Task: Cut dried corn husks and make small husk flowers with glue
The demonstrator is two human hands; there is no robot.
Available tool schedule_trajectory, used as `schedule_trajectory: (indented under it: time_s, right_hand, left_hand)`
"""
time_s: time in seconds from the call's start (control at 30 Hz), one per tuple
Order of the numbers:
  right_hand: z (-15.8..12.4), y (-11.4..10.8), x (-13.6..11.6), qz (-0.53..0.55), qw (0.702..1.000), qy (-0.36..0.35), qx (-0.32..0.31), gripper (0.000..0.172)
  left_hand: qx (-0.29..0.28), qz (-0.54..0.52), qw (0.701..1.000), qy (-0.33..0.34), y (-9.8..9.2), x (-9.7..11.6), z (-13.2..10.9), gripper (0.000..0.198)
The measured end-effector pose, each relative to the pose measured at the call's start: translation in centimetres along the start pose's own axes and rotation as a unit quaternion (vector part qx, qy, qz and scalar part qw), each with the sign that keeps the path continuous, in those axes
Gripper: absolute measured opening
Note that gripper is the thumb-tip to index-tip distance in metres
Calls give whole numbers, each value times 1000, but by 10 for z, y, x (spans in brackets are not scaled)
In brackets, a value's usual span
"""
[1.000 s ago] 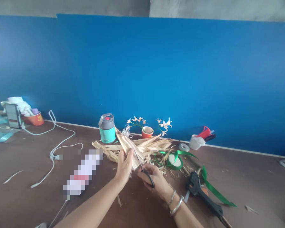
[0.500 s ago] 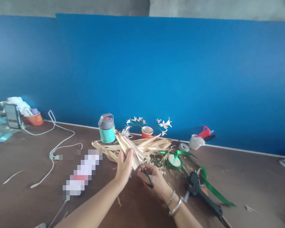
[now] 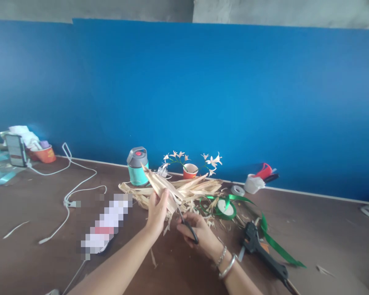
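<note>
My left hand (image 3: 157, 212) is closed around a dry, pale corn husk (image 3: 161, 184), thumb on top. The husk's pointed end leans up and left, in front of a teal flask. My right hand (image 3: 201, 232) grips black-handled scissors (image 3: 191, 230), whose blades reach up to the husk's lower right edge. How far the blades are open is hard to make out. Behind both hands lies a heap of more corn husks (image 3: 203, 187), with thin shreds around it.
The teal flask (image 3: 138, 174) and an orange paper cup (image 3: 190, 172) with small pale flowers (image 3: 213, 160) stand at the back. Green ribbon (image 3: 278, 243) and a black glue gun (image 3: 264, 254) lie to the right. White cables (image 3: 80, 182) and a blurred-out white object (image 3: 106, 225) are on the left.
My left hand has shifted slightly left with the husk. A narrow strip now hangs below the husk, near the scissors. My right hand has hardly moved.
</note>
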State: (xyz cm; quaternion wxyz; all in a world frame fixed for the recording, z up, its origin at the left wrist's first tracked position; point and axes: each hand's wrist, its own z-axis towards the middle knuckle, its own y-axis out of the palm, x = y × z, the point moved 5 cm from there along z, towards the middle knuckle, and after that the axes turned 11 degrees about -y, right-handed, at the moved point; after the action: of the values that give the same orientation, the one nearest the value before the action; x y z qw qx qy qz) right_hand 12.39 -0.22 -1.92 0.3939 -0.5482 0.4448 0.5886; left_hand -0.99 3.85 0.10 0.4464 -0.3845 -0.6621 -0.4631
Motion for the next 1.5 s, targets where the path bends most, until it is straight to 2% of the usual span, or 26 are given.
schedule_trajectory:
  time_s: [0.07, 0.17, 0.27, 0.43, 0.7, 1.0, 1.5]
  right_hand:
    - [-1, -1, 0, 8, 1000, 8, -8, 36]
    - [-3, -4, -3, 17, 999, 17, -29, 36]
    - [-4, -7, -5, 19, 999, 13, -43, 34]
    - [-3, -11, -5, -8, 999, 13, -33, 37]
    - [-4, -10, -5, -27, 999, 30, -27, 39]
    - [-3, -10, -4, -46, 997, 36, -40, 36]
    - [-2, -15, 5, -67, 995, 46, -49, 28]
  left_hand:
    - [1, -23, 999, 30, -4, 9, 7, 28]
    - [6, -46, 999, 23, -11, 14, 19, 32]
    - [-14, -46, 999, 22, -15, 16, 27, 35]
    - [-54, -29, 998, 32, -15, 14, 33, 39]
    - [-81, -18, 996, 19, -12, 13, 36, 36]
    - [-86, 27, 996, -7, -12, 8, 35, 37]
    - [-98, 70, 992, 24, -11, 13, 33, 32]
